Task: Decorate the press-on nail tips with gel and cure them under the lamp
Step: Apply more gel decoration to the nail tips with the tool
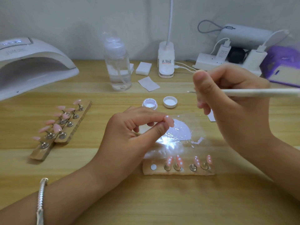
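My left hand pinches a pink nail tip between thumb and fingers above a glossy palette smeared with white gel. My right hand grips a thin white brush, its fine tip pointing left, higher and to the right of the nail tip. In front of the palette a wooden holder carries several pink tips with white dots and one bare magnet spot. An open gel pot and its white lid sit behind the palette. The white curing lamp stands at the far left.
Two more wooden holders with plain pink tips lie at the left. A clear pump bottle, white wipe pads, a desk lamp base, a power strip with chargers and a purple device line the back.
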`<state>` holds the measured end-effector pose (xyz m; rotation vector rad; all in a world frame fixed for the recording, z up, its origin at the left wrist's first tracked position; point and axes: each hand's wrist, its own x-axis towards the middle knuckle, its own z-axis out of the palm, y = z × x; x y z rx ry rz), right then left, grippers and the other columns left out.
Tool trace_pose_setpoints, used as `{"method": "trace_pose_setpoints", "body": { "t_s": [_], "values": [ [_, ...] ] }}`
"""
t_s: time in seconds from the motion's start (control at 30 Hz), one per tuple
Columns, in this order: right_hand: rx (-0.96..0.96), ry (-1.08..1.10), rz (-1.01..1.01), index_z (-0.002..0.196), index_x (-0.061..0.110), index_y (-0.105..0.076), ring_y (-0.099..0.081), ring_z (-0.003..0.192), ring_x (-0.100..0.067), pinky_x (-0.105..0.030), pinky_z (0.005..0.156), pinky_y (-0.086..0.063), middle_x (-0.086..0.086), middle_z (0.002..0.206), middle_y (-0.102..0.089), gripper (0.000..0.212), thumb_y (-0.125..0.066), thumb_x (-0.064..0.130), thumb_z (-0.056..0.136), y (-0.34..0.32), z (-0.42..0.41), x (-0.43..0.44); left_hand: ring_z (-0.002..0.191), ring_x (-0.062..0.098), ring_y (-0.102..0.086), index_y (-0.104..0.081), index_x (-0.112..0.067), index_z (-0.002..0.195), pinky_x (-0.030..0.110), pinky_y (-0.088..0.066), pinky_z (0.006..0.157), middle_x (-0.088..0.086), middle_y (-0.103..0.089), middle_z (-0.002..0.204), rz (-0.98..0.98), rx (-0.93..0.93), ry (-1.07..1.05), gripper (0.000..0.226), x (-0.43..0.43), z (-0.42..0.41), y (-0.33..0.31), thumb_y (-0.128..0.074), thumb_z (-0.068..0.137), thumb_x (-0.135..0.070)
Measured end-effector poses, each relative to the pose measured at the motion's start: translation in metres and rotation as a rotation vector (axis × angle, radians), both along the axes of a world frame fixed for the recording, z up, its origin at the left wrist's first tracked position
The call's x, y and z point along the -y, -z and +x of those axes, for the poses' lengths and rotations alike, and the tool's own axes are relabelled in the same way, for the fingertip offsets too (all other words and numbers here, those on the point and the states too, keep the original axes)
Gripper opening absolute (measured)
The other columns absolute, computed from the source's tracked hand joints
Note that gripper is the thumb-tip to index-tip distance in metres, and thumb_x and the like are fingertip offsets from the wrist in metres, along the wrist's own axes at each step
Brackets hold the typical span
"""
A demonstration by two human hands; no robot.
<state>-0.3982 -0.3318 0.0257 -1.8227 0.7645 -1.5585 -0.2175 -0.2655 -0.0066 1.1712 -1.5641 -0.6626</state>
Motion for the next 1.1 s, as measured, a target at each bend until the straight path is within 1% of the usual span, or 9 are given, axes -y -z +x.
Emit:
{"method": "trace_pose_setpoints", "body": {
  "t_s": [0.17,0.27,0.37,0.43,0.6,0.67,0.83,0.97,1.1],
  "values": [
    [0.113,-0.137,0.093,0.061,0.010,-0.050,-0.046,0.038,-0.016,-0.020,0.043,-0.037,0.006,0.048,-0.049,0.037,-0.059,0.023,0.095,-0.001,0.005,-0.011,0.078,0.009,-0.055,-0.079,-0.026,0.085,0.018,-0.037,0.068,-0.018,-0.073,0.081,0.011,-0.003,0.027,0.007,-0.001,-0.001,-0.001,-0.072,0.083,-0.026],
    [0.092,-0.214,0.111,0.061,0.013,-0.052,-0.052,0.040,-0.020,-0.025,0.042,-0.041,0.006,0.049,-0.053,0.035,-0.058,0.024,0.094,0.001,0.007,-0.018,0.081,0.016,-0.058,-0.079,-0.026,0.085,0.020,-0.038,0.070,-0.015,-0.074,0.084,0.006,0.009,0.030,0.007,-0.001,-0.001,-0.001,-0.072,0.083,-0.026],
    [0.017,-0.191,0.118,0.061,0.015,-0.054,-0.054,0.043,-0.029,-0.034,0.041,-0.040,0.004,0.049,-0.055,0.035,-0.061,0.028,0.093,0.002,0.008,-0.021,0.085,0.017,-0.060,-0.079,-0.024,0.087,0.019,-0.038,0.071,-0.015,-0.075,0.087,0.007,0.012,0.034,0.009,-0.002,-0.001,-0.002,-0.072,0.083,-0.027],
    [-0.014,-0.180,0.118,0.061,0.014,-0.055,-0.055,0.044,-0.030,-0.039,0.043,-0.041,0.001,0.050,-0.057,0.035,-0.062,0.029,0.092,0.003,0.009,-0.023,0.087,0.017,-0.060,-0.080,-0.023,0.088,0.019,-0.037,0.071,-0.016,-0.076,0.089,0.008,0.023,0.038,0.010,-0.002,-0.002,-0.002,-0.072,0.083,-0.027],
    [-0.054,-0.156,0.098,0.062,0.010,-0.056,-0.058,0.044,-0.021,-0.027,0.046,-0.044,0.000,0.050,-0.060,0.037,-0.058,0.029,0.093,0.002,0.011,-0.025,0.090,0.018,-0.061,-0.080,-0.025,0.088,0.014,-0.035,0.074,-0.018,-0.076,0.091,0.002,0.040,0.052,0.009,-0.002,-0.002,-0.004,-0.072,0.085,-0.024],
    [-0.055,-0.157,0.092,0.061,0.008,-0.056,-0.057,0.044,-0.021,-0.024,0.046,-0.043,0.003,0.049,-0.059,0.039,-0.057,0.028,0.094,0.002,0.012,-0.025,0.093,0.019,-0.062,-0.080,-0.026,0.089,0.012,-0.035,0.075,-0.019,-0.076,0.091,-0.006,0.056,0.058,0.009,-0.002,-0.003,-0.004,-0.071,0.086,-0.024],
    [-0.052,-0.161,0.093,0.061,0.005,-0.055,-0.058,0.044,-0.020,-0.021,0.047,-0.043,0.009,0.049,-0.057,0.040,-0.055,0.027,0.094,0.002,0.012,-0.025,0.090,0.012,-0.062,-0.079,-0.029,0.089,0.011,-0.035,0.076,-0.022,-0.075,0.092,-0.035,0.067,0.065,0.010,-0.002,-0.003,-0.006,-0.071,0.087,-0.023],
    [-0.058,-0.166,0.097,0.062,0.004,-0.055,-0.058,0.044,-0.016,-0.016,0.049,-0.042,0.006,0.049,-0.058,0.039,-0.055,0.025,0.095,0.002,0.012,-0.025,0.091,0.011,-0.063,-0.079,-0.028,0.090,0.012,-0.035,0.077,-0.022,-0.075,0.092,-0.045,0.080,0.065,0.010,-0.002,-0.003,-0.005,-0.071,0.087,-0.022],
    [-0.064,-0.166,0.105,0.061,0.004,-0.054,-0.058,0.044,-0.015,-0.015,0.048,-0.042,0.005,0.050,-0.059,0.038,-0.057,0.024,0.094,0.003,0.012,-0.025,0.091,0.011,-0.063,-0.079,-0.027,0.090,0.012,-0.035,0.077,-0.020,-0.075,0.092,-0.044,0.080,0.058,0.010,-0.001,-0.003,-0.004,-0.072,0.086,-0.022]
  ]
}}
